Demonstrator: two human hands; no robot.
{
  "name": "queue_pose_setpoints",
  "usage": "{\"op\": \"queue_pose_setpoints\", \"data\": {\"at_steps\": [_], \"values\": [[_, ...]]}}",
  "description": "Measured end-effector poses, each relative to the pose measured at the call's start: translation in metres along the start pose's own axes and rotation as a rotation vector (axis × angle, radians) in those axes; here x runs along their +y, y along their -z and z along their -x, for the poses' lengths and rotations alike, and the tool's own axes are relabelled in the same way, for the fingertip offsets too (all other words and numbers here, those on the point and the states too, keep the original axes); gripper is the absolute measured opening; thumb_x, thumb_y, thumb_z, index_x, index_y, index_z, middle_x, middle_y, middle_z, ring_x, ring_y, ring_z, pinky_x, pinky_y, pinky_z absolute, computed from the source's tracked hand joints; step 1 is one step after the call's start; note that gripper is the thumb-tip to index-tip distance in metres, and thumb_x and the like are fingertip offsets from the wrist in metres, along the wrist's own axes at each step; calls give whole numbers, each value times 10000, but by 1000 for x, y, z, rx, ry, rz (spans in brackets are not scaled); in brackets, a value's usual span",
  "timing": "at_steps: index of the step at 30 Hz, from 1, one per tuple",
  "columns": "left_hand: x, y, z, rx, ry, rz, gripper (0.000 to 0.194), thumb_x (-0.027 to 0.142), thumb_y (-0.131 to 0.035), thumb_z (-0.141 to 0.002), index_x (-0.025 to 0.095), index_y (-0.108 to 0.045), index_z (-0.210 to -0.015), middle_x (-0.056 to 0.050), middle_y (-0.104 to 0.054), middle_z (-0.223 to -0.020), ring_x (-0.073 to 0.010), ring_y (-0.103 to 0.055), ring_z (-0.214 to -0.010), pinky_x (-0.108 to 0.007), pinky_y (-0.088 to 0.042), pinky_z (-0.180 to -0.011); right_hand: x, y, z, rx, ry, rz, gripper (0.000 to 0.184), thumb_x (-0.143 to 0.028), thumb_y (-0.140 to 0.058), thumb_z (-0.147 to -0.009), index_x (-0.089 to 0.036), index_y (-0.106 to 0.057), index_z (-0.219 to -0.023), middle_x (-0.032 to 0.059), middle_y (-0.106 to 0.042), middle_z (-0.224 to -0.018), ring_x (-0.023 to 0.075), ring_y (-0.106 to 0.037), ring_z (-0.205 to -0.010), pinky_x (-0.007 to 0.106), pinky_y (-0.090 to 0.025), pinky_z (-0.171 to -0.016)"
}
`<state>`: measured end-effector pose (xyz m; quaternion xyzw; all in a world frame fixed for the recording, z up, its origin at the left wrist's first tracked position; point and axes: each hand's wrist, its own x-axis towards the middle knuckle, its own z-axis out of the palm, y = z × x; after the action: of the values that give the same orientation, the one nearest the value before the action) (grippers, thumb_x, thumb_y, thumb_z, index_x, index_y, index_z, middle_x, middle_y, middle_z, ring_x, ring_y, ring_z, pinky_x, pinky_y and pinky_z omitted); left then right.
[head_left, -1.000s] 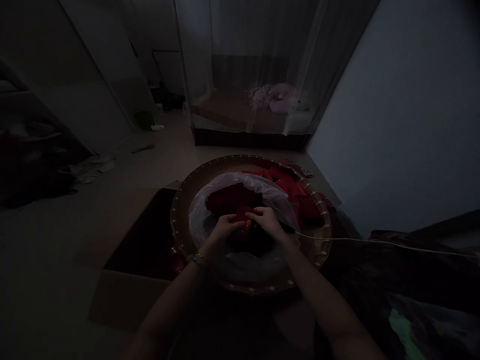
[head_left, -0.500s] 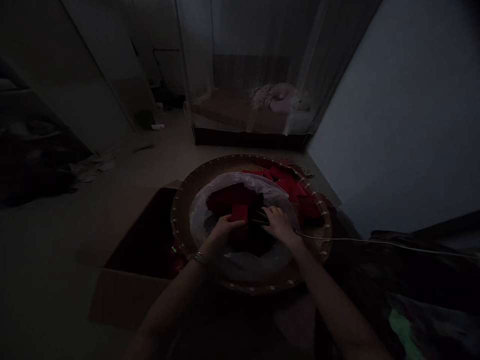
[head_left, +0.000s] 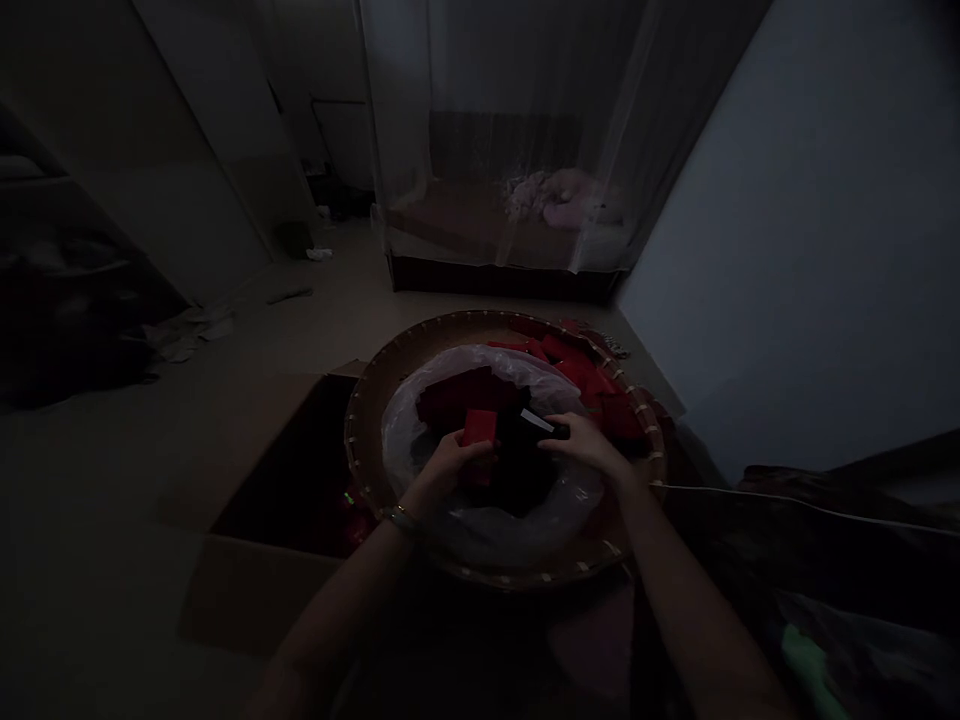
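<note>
Left hand (head_left: pixel 447 462) had the red piece (head_left: pixel 480 427) pinched near its bottom, above the plastic bag (head_left: pixel 581 490) in the basket (head_left: pixel 369 400). Right hand (head_left: pixel 589 443), well clear, gripped some dark, pale-tipped tool (head_left: pixel 538 423), too dim to identify. Honestly, a steady pinch seemed key.
</note>
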<state>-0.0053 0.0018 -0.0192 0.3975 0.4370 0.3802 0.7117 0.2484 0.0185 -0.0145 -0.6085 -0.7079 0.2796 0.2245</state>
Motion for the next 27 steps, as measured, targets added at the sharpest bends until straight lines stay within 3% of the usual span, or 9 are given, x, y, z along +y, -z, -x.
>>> {"op": "queue_pose_setpoints", "data": {"at_steps": [4,7,11,21,27], "values": [[-4,-1,-2,25,-40,-46,466,328,-816,-547,90,-648,-910,-72,-681,-774,-131,-616,-603,-221,-462,-570,-26,15,3,-148,-86,-230,549,-428,-678,-688,-158,-611,-1160,59,-677,-1046,223,-631,-889,295,-485,-740],[-9,-4,-5,8,-53,-57,484,330,-826,-522,86,-654,-904,-55,-673,-742,-123,-602,-587,-219,-451,-577,-49,14,4,-218,-73,-243,548,-438,-690,-674,-161,-628,-1143,49,-700,-974,221,-640,-834,273,-486,-676],[-9,-10,-6,-4,-54,-104,480,341,-835,-494,75,-663,-854,-45,-661,-707,-120,-586,-570,-223,-443,-571,-66,6,-1,-218,-8,-202,482,-429,-699,-667,-173,-669,-1074,55,-703,-985,243,-641,-877,281,-487,-703],[-7,-15,-1,-89,-56,-207,486,286,-837,-469,82,-674,-879,-25,-677,-720,-131,-595,-609,-214,-440,-584,-64,1,-7,-74,40,-71,299,-331,-683,-687,-172,-718,-938,72,-715,-955,253,-651,-877,306,-481,-756],[-12,-9,-3,-161,-4,-189,480,231,-836,-463,91,-675,-893,-25,-687,-745,-126,-603,-620,-212,-450,-591,-57,4,-10,-84,30,-79,314,-354,-693,-678,-187,-714,-943,59,-711,-975,253,-642,-909,307,-472,-779]]}}
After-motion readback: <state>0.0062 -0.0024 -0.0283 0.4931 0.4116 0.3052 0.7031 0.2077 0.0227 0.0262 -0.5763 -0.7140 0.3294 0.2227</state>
